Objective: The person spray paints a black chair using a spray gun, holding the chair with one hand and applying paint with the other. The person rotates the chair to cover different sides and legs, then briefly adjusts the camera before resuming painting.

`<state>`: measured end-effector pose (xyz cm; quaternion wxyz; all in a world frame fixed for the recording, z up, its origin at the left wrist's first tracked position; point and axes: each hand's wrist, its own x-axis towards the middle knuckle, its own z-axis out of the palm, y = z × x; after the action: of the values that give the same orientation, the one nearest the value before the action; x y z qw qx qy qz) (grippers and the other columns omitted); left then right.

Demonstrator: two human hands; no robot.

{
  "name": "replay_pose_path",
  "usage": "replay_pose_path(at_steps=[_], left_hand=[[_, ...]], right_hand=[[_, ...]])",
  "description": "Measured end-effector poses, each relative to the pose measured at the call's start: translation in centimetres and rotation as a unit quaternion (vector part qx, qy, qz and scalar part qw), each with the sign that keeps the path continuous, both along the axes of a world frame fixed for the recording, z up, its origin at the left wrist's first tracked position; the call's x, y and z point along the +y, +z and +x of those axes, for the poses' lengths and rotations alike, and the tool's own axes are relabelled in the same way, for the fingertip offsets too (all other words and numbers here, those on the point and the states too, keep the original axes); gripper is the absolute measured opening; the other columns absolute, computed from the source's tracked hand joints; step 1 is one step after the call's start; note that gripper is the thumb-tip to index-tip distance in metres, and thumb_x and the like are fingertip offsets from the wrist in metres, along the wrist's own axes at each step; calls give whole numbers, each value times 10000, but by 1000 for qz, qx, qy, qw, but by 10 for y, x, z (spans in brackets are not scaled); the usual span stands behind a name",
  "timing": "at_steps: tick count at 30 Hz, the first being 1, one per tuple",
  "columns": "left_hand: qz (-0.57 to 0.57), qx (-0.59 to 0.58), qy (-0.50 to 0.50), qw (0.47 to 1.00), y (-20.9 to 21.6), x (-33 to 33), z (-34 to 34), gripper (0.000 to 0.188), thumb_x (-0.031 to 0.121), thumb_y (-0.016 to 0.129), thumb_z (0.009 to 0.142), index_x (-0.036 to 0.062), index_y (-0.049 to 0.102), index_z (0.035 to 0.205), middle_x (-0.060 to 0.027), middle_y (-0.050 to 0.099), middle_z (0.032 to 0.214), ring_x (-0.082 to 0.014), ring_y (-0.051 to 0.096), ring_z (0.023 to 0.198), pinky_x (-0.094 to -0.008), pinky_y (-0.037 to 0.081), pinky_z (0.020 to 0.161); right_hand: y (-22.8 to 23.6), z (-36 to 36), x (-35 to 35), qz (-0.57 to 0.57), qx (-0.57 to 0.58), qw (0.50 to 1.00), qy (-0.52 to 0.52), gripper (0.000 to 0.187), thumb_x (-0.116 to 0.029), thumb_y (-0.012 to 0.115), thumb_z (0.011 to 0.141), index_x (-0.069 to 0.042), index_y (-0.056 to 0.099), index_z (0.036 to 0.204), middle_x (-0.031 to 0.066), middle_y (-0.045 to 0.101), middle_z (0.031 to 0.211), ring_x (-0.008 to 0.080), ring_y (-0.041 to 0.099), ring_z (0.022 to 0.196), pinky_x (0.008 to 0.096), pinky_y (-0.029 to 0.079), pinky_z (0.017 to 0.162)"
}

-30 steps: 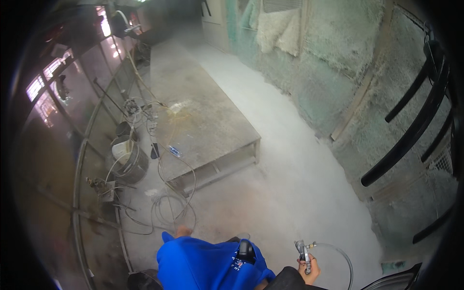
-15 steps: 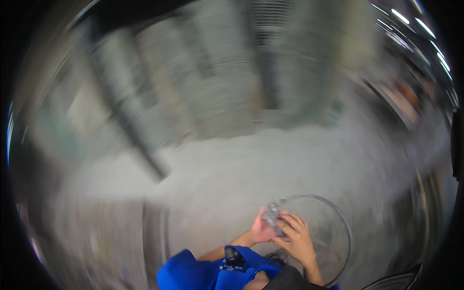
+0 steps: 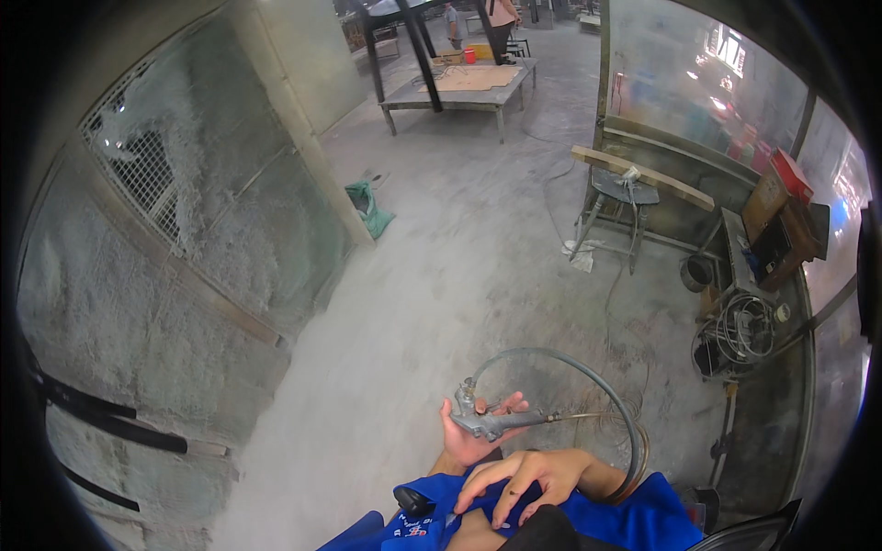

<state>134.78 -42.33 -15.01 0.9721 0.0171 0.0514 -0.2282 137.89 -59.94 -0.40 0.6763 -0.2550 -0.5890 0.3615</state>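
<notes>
A grey metal spray gun [image 3: 496, 423] lies across the upturned palm of my left hand [image 3: 463, 444], with the thumb and fingers around it. A grey hose [image 3: 588, 367] rises from the gun's top end and loops over to the right, passing by my right forearm. From the gun's other end a thin brass-coloured line [image 3: 579, 416] runs rightward. My right hand [image 3: 535, 476] is below the gun, close to my blue clothing [image 3: 634, 514]. Its back faces up, its fingers are bent and apart, and nothing shows in them.
Dusty panels with a mesh opening [image 3: 154, 179] stand at left. Beyond a green sack [image 3: 369, 213] is a low table [image 3: 404, 90]; people stand behind it. At right are a stool [image 3: 627, 190] with a plank on it, cardboard boxes [image 3: 776, 207] and coiled wire [image 3: 744, 326].
The view has swung from blurred panels to the open floor and low table. My right hand has left the spray gun and moved down toward my clothing. The gun stays in my left hand.
</notes>
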Motion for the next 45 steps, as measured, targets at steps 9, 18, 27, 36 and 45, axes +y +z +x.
replay_pose_path(at_steps=[9,18,27,36,45], left_hand=[[-10,29,-20,999,-67,-76,198,783,797,324,920,98,678,915,-302,351,1582,-469,247,1512,-710,163,1217],[-23,-8,-22,999,-68,-112,435,756,797,382,909,106,690,930,-302,343,1588,-479,272,1501,-723,187,1198],[-15,-46,-170,984,-56,-154,611,691,762,467,910,127,711,1033,-294,328,1611,-458,322,1492,-664,277,1186],[9,-6,-211,978,-86,-235,788,649,743,457,933,150,680,1074,-289,314,1625,-444,330,1494,-670,272,1175],[111,-26,-94,989,-42,-252,935,719,691,420,971,119,575,1378,-196,410,1596,-348,426,1449,-576,325,1168]], right_hand=[[-69,192,-82,-57,0,998,-6,253,-118,700,941,1,751,1159,279,495,1498,457,486,1384,555,392,1120],[-56,411,-132,102,-29,994,22,184,-156,675,980,11,748,1004,196,658,1061,400,641,999,608,440,947],[-61,538,-194,31,23,995,-87,311,-201,690,965,92,714,1064,338,612,1179,479,626,1061,612,474,929],[-71,717,-274,114,10,981,-155,463,-262,703,935,188,689,1041,360,689,1037,502,683,948,573,519,842],[-89,909,-313,-61,101,958,-262,319,-147,750,865,-15,731,1155,251,726,1067,457,696,1040,563,474,1005]])
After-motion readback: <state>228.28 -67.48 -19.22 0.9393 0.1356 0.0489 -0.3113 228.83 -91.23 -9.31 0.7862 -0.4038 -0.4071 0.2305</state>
